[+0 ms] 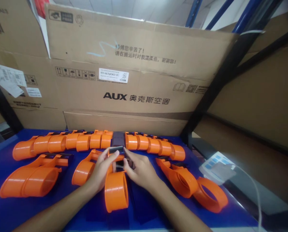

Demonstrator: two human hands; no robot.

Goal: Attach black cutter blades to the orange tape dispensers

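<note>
An orange packing tape dispenser (pixel 116 192) is held between my two hands at the middle of the blue table, its round hub toward me. A dark part with a toothed edge shows at its far end. My left hand (pixel 104 164) grips it from the left, thumb on that dark part. On the other side, my right hand (pixel 140 167) is closed around the same end, fingertips partly hidden. Just left of my left hand lies another orange tape dispenser (pixel 84 172). A dark rectangular block (pixel 118 139) stands right behind the held one.
Orange tape dispensers stand in a row (pixel 71 140) along the back of the blue table (pixel 86 212). More lie at left (pixel 41 182) and right (pixel 186 182). A white box (pixel 217 167) with a cable is at the right edge. Cardboard panels (pixel 134 80) wall the back.
</note>
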